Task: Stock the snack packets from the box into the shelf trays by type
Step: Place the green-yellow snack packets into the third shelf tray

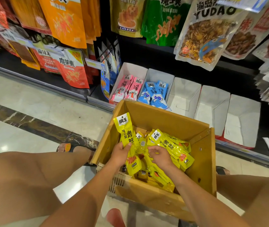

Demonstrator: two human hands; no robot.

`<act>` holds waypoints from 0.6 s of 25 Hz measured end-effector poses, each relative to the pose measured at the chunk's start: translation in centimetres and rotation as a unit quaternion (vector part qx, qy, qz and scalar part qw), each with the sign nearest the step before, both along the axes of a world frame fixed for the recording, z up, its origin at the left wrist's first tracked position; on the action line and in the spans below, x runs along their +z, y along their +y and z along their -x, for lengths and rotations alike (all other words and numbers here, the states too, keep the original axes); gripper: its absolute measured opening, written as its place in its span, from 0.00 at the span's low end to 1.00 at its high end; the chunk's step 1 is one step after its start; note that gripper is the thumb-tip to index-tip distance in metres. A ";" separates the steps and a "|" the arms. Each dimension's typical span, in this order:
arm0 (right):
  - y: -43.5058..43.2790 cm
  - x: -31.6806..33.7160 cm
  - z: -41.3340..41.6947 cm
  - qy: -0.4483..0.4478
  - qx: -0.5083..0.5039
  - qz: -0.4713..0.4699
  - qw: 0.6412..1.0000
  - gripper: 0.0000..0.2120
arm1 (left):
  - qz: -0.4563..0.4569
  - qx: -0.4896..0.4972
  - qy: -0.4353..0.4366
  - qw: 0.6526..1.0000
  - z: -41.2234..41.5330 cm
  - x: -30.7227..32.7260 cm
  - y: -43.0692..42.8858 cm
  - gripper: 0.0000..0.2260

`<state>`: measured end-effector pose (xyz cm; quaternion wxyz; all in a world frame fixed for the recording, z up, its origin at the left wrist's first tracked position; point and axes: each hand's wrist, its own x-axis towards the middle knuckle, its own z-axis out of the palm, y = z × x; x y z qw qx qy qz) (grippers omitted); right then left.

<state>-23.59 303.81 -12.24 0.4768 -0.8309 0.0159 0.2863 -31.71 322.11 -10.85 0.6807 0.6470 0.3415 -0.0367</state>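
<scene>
An open cardboard box [166,118] stands on the floor in front of me, with several yellow snack packets [176,148] inside. My left hand [120,154] grips an upright bunch of yellow packets [126,130] at the box's left side. My right hand [160,155] is down among the loose yellow packets, fingers curled over them. Behind the box, on the bottom shelf, one white tray [131,68] holds pink packets [128,89] and the tray beside it [158,74] holds blue packets [155,94]. To their right stand three white trays [215,102] with nothing in them.
Large snack bags hang on pegs above the trays, among them a YUDAO bag [209,31] and a green bag [163,20]. More bags [71,69] hang at the left. My knees flank the box, and my sandalled foot [72,146] is on the tiled floor.
</scene>
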 end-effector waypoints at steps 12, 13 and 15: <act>-7.8 -5.5 -10.1 0.007 0.078 0.291 0.953 0.34 | 0.033 -0.020 0.051 0.998 -0.9 -2.6 0.4 0.12; -7.9 -5.8 -10.6 0.004 0.097 0.305 0.947 0.35 | 0.037 -0.019 0.052 0.998 -1.0 -2.7 0.4 0.11; -8.2 -6.5 -11.1 -0.005 0.133 0.324 0.937 0.31 | 0.044 -0.017 0.052 0.998 -1.0 -2.4 0.3 0.11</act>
